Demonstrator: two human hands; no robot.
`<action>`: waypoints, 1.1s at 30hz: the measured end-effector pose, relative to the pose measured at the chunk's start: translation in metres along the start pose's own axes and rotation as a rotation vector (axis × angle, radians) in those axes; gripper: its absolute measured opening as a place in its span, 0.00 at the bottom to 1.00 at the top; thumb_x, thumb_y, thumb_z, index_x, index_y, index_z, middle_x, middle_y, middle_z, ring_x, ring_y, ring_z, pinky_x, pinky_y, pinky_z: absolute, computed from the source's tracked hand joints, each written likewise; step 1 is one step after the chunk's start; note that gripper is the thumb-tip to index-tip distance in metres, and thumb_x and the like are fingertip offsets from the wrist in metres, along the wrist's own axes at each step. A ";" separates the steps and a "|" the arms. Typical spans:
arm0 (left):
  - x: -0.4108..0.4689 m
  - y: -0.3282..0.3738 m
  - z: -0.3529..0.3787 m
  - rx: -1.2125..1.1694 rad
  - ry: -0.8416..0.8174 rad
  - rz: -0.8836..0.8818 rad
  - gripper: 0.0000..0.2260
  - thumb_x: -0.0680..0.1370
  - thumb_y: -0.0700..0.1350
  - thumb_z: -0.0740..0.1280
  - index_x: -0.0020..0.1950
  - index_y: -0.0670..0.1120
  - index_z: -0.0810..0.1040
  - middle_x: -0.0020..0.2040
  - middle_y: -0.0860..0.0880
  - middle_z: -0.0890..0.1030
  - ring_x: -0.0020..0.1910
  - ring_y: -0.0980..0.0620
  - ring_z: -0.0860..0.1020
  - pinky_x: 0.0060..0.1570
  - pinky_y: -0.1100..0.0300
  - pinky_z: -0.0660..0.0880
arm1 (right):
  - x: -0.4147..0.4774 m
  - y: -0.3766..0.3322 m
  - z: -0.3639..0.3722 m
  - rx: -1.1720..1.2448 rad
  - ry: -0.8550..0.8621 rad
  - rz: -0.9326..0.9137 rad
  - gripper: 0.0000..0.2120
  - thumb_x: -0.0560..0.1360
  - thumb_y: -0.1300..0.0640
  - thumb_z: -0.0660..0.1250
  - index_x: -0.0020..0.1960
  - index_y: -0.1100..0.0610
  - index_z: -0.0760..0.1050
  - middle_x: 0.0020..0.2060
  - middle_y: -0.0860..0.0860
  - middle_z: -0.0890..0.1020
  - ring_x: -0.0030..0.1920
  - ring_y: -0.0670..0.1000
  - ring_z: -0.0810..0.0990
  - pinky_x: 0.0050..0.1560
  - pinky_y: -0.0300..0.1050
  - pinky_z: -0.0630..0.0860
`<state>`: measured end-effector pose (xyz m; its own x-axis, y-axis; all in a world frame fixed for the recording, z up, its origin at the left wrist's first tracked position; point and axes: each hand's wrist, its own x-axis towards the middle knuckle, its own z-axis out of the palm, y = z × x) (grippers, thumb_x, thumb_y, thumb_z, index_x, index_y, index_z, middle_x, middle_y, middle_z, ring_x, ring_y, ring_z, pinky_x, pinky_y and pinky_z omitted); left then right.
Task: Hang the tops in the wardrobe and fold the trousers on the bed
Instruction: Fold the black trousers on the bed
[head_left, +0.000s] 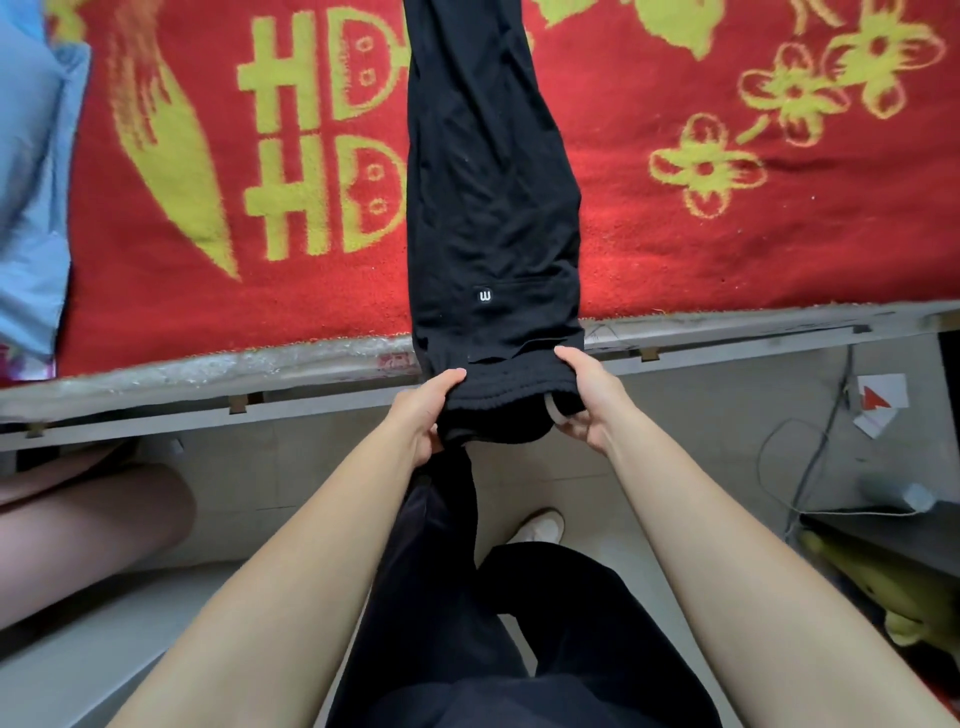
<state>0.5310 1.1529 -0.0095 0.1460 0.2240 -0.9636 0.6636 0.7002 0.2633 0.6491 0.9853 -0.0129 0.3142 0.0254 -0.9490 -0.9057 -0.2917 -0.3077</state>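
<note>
bed (208, 364): runs across the upper part of the view; its near edge is a grey rail above the floor.
blanket (727, 234): red with yellow characters and flowers, spread flat over the bed.
floor (675, 415): pale tiles below the bed edge; the person stands on it, legs in dark cloth.
trousers (488, 182): black, laid lengthwise on the blanket at mid-bed, legs together and running away to the top of the view; the waist end hangs over the near bed edge.
blue cloth (31, 182): lies at the far left of the bed, against the blanket's edge.
left hand (428, 410): grips the left corner of the waistband, thumb on top, fingers (427, 439) curled under the cloth.
right hand (589, 397): grips the right corner of the waistband, thumb on top, fingers (574, 431) curled beneath.
waistband (498, 405): gathered, held between the two hands, just past the bed edge and off the blanket.
yellow toy (872, 587): at lower right, partly hidden under a dark ledge.
cables (810, 467): grey, trailing over the floor at right.
shoe (540, 525): white, on the floor below the hands.
paper (878, 405): white with a red mark, on the floor near the cables.
tag (487, 296): small white mark on the trousers, near the waist end, over the blanket.
</note>
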 end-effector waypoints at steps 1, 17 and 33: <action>0.003 0.014 0.003 0.001 -0.003 0.000 0.19 0.71 0.51 0.75 0.58 0.44 0.80 0.46 0.47 0.86 0.39 0.48 0.84 0.37 0.51 0.82 | 0.001 -0.014 0.006 -0.020 -0.003 0.003 0.18 0.69 0.42 0.73 0.54 0.51 0.78 0.43 0.48 0.85 0.35 0.49 0.82 0.35 0.42 0.79; 0.100 0.210 0.020 0.333 0.080 0.388 0.34 0.77 0.56 0.68 0.78 0.48 0.56 0.70 0.47 0.70 0.57 0.50 0.76 0.60 0.46 0.76 | 0.084 -0.196 0.079 -0.266 0.312 -0.495 0.23 0.79 0.45 0.64 0.72 0.52 0.69 0.68 0.53 0.73 0.67 0.52 0.74 0.63 0.45 0.71; 0.164 0.269 0.058 1.660 0.163 1.018 0.27 0.80 0.49 0.65 0.77 0.54 0.59 0.68 0.46 0.69 0.65 0.41 0.65 0.56 0.47 0.71 | 0.118 -0.225 0.079 -1.518 0.405 -0.444 0.18 0.79 0.44 0.60 0.45 0.57 0.80 0.48 0.59 0.82 0.52 0.64 0.79 0.46 0.51 0.71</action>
<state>0.7762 1.3381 -0.0995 0.8648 0.1850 -0.4668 0.3238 -0.9160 0.2369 0.8675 1.1296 -0.0607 0.7308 0.1927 -0.6548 0.2898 -0.9562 0.0421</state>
